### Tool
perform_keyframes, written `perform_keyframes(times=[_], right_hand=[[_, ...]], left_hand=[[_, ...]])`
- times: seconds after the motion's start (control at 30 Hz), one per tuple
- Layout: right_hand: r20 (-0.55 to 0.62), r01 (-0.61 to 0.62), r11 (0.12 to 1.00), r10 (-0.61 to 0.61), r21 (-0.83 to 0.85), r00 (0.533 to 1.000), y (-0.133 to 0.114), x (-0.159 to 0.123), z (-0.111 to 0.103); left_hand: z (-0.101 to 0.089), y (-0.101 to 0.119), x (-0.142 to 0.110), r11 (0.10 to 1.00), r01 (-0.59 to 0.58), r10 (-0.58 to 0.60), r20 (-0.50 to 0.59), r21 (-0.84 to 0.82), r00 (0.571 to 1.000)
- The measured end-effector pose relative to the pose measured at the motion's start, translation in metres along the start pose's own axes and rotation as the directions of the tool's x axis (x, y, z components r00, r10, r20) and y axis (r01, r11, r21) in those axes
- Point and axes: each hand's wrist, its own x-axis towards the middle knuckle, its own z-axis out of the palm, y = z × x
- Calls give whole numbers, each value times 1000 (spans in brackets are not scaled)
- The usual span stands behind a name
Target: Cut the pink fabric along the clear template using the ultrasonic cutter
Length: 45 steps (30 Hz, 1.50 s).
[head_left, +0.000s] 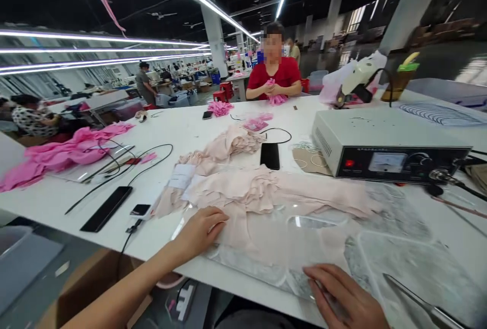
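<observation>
Factory floor, white table, clear sheet on top. Pale-pink fabric piece flat on it, between the hands, fabric pile behind. Left hand at its left edge, fingers together; right hand near lower-right corner, fingers bent. Can't tell if either pinches anything.

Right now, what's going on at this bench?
The wearer's left hand rests at the left edge of a flat pale pink fabric piece; the right hand is by its near right edge, and whether it grips anything is unclear. A heap of similar fabric lies just beyond. A pointed metal tool lies to the right. Across the table, a person in red holds bright pink fabric.
</observation>
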Motion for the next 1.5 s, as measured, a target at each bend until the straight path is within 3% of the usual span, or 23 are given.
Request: perform_keyframes(times=[0.07,0.13,0.2,0.43,0.53,0.67,0.83,1.0,1.3,1.4,1.5], right_hand=[[11,-71,997,71,-18,997,-5,31,14],[188,-140,989,147,-47,971,-13,57,29],[264,-167,982,186,-93,946,-22,75,45],[408,-262,943,325,-204,853,-45,100,84],[434,-304,935,354,-183,828,-44,102,81],[445,-342,931,361,-125,820,-41,100,66],[490,-283,958,268,-46,830,-42,87,62],[480,-250,968,221,-3,849,-45,85,71],[365,-329,915,230,235,902,-39,95,67],[297,-332,888,239,318,925,-42,102,56],[219,-338,855,270,392,938,-46,106,26]], left_hand=[[0,-7,-11,999,25,-25,-8,36,1000],[3,-15,-18,997,35,-33,-31,62,999],[7,-24,-22,995,42,-36,-69,95,997],[23,-54,-19,985,-14,44,-171,170,984],[23,-57,-16,988,-8,36,-179,154,983],[12,-44,-24,994,-48,61,-131,102,989],[6,-33,-41,986,-164,164,-27,15,986],[13,-36,-42,982,-190,191,-97,15,977],[6,-38,-32,989,-143,148,-201,38,968],[-6,-32,-25,988,-150,154,-241,32,958],[-22,-9,-17,991,-127,111,-245,-49,963]])
